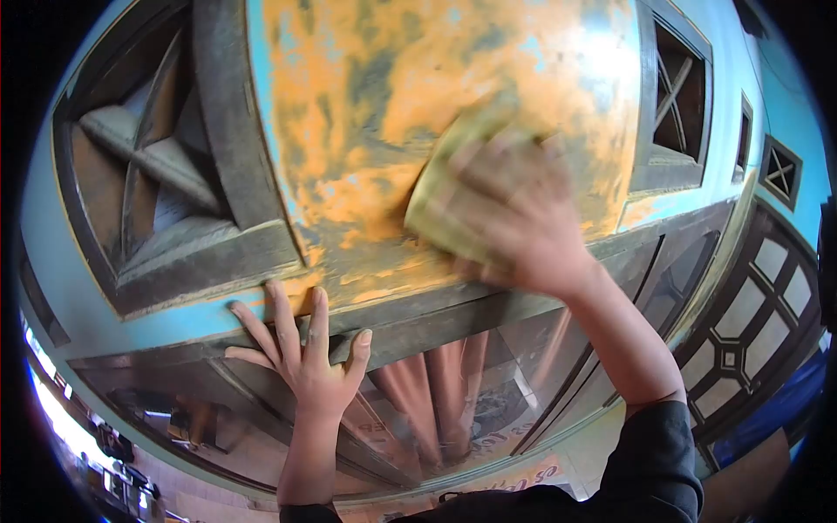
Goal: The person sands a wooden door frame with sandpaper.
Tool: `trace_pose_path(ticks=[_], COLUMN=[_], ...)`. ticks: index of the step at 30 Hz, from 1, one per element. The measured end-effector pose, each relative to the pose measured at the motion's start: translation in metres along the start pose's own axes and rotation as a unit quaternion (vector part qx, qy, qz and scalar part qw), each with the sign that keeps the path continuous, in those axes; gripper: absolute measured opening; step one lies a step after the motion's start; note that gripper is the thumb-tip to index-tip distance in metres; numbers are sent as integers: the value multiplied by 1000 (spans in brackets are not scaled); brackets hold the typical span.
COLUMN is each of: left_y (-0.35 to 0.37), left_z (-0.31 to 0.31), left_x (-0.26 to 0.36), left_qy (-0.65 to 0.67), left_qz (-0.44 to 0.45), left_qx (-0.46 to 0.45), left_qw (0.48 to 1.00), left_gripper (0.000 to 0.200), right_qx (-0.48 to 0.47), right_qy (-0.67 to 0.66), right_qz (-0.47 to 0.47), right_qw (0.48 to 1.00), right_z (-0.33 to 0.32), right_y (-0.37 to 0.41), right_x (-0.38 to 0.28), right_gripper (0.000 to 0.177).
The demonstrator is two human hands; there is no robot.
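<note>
My right hand [523,209] is blurred and presses a folded yellow-green sheet of sandpaper [427,205] against an upright panel [349,78]. Patchy orange paint and dark bare wood show across that panel, with light blue strips at its sides. Part of the sandpaper is hidden under my fingers. My left hand [305,357] is open with its fingers spread, resting against the dark wooden beam [392,309] below the panel. Nothing is held in it. Some dark smudges mark its fingers.
Dark wooden vents with crossed slats flank the panel, one on the left [139,157] and one on the right [676,96]. Glass panes with a brownish curtain [436,401] behind them lie below the beam. A paneled door [750,331] stands at right.
</note>
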State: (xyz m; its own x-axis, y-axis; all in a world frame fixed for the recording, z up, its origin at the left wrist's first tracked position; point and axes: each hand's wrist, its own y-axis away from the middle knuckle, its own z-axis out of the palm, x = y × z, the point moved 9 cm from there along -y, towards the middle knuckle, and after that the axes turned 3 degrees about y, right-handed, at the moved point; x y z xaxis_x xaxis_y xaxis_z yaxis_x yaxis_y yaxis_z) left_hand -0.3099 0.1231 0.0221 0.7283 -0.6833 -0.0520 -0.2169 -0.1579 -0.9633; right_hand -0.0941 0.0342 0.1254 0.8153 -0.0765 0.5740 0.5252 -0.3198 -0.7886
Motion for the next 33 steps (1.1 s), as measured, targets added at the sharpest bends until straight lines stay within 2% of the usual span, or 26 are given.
trace_pose_path(ticks=[1,3,5,7,9,10,13,14,15,17,18,19,21,23,25,27,29,31,33], left_y=[-6,-18,-33,-53,-75,-87,-119,-128,-136,-151,-157,-158,-160,-155,-152,-152,-148,-144,-139], left_z=[1,5,6,7,7,8,9,7,6,7,10,12,18,23,26,27,31,35,39], left_x=[8,25,39,53,70,77,90,97,104,118,124,129,141,147,150,154,158,162,170], left_qy=[-12,-33,-48,-62,-64,-106,-91,-108,-112,-124,-123,-124,-125,-126,-130,-135,-137,-138,-129], left_qz=[15,54,86,104,134,141,165,177,183,197,199,202,209,213,217,218,225,228,234], left_qx=[-15,-22,-25,-45,-56,-63,-80,-68,-63,-47,-38,-36,-33,-44,-51,-54,-63,-69,-68], left_qw=[1000,998,995,992,987,982,979,976,975,971,971,971,969,968,966,965,963,961,961], left_gripper=[62,63,64,66,68,68,69,69,69,69,69,69,69,69,70,70,70,70,70], right_qx=[-35,-15,123,140,25,-11,62,99,130,64,21,10,54,102,95,23,33,87,106], right_qy=[-22,-19,-17,37,-46,-56,-33,11,-21,16,-33,10,-18,-4,-20,-15,-24,-14,-21], right_qz=[-97,10,150,229,104,4,153,245,322,227,134,49,162,326,290,94,166,354,353], right_qw=[994,1000,981,963,993,998,986,964,938,972,990,999,985,940,952,995,985,931,929], right_z=[4,-4,-28,-27,-5,-2,-15,-19,-22,-4,11,9,-1,-14,-7,7,3,-6,-7], right_y=[13,21,37,53,58,65,91,110,125,127,130,132,139,163,160,152,167,201,204], right_x=[-20,24,96,95,46,21,91,125,136,86,54,28,67,115,88,31,61,120,111], right_gripper=[76,75,69,68,66,66,64,63,61,59,59,55,55,60,60,59,61,68,67])
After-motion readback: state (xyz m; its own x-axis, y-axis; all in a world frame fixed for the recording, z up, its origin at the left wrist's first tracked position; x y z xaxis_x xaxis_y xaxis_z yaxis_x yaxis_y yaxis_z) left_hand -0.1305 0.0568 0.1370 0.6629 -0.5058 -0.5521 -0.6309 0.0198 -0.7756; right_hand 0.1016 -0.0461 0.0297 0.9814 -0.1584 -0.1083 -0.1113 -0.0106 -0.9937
